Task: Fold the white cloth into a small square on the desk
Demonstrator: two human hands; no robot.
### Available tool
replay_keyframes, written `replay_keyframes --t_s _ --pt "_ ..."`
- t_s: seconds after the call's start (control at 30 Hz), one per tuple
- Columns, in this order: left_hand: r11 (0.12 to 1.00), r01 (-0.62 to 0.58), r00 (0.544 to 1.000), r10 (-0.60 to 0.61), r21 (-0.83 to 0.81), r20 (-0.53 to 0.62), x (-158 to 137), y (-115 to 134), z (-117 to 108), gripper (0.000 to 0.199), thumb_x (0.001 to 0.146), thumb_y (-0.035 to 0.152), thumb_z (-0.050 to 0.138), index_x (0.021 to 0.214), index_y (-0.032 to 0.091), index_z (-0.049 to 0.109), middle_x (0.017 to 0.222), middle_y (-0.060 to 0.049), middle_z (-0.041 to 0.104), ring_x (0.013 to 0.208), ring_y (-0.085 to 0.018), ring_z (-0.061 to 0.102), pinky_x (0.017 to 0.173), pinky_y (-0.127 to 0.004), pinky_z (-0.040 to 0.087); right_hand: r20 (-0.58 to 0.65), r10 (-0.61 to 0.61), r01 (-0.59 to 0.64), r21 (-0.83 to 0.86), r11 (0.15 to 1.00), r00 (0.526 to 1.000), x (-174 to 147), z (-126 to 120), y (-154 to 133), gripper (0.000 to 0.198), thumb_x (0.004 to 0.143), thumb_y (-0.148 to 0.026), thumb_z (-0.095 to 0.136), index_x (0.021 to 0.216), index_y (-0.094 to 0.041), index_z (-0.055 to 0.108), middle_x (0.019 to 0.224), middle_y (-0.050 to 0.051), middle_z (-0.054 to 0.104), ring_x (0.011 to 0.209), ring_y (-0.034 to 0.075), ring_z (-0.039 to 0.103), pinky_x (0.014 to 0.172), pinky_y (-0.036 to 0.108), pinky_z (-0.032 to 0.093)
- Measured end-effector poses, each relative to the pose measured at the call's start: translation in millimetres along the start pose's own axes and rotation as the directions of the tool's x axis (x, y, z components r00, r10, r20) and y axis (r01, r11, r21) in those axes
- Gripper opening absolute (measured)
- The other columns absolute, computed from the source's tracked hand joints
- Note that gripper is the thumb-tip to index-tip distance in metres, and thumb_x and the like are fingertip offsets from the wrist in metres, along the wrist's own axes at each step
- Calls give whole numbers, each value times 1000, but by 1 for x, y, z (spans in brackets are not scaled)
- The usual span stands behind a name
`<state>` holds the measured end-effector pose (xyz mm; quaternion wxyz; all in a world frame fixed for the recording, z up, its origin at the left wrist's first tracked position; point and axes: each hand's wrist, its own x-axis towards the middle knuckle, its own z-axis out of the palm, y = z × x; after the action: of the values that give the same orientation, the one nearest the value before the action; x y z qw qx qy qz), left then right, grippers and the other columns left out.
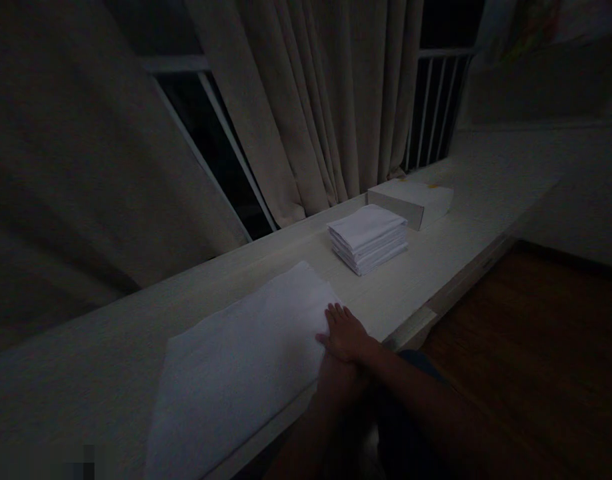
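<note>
A white cloth (246, 360) is spread along the near part of a light-coloured ledge, its right edge a little uneven. On that right edge lies my right hand (343, 333), palm down, fingers stretched out and thumb apart. My left hand (339, 375) is close under it; the right hand and wrist cover its fingers, so what they do is hidden. Further along the ledge, beyond the cloth, stands a neat stack of folded white cloths (369, 230), with nobody touching it. The scene is dim.
Behind the stack is a white box (396, 208) with a pale sheet or bag beside it. The ledge (466, 207) runs back to the right. Beige curtains (306, 100) and railings border its far side. Brown floor (551, 333) lies to the right.
</note>
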<state>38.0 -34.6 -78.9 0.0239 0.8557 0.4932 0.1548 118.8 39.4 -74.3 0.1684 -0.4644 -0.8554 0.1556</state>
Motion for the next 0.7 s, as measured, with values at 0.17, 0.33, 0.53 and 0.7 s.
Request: replay_keyframes --t_s 0.17,0.33,0.53,0.7 --pt "997 8 995 0 -82 103 -1 1 -8 70 83 52 50 144 17 42 146 -13 47 139 -32 35 117 -54 19 28 24 -23 -40 999 999 56 14 3 92 92 -69 20 149 4 25 156 24 18 147 34 8 118 48 9" --pt "998 8 997 -2 -69 77 1 4 -16 79 83 49 51 151 19 27 157 -12 29 147 -33 15 119 -57 7 58 71 -67 -60 996 996 101 25 7 93 92 -70 14 151 1 21 158 21 14 147 32 4 118 47 6" --pt "994 27 998 -21 -103 64 1 6 -23 79 84 41 51 154 23 18 161 -8 19 148 -33 9 118 -59 8 10 98 -95 -137 986 995 145 34 11 94 91 -70 11 150 3 21 158 23 16 147 34 6 118 46 5" --pt "989 14 998 -5 -145 63 -1 4 -25 86 81 39 55 154 23 13 160 -8 19 147 -36 12 118 -62 8 28 134 -128 -151 980 991 181 37 16 94 91 -70 11 151 3 19 158 23 14 147 34 6 118 48 4"
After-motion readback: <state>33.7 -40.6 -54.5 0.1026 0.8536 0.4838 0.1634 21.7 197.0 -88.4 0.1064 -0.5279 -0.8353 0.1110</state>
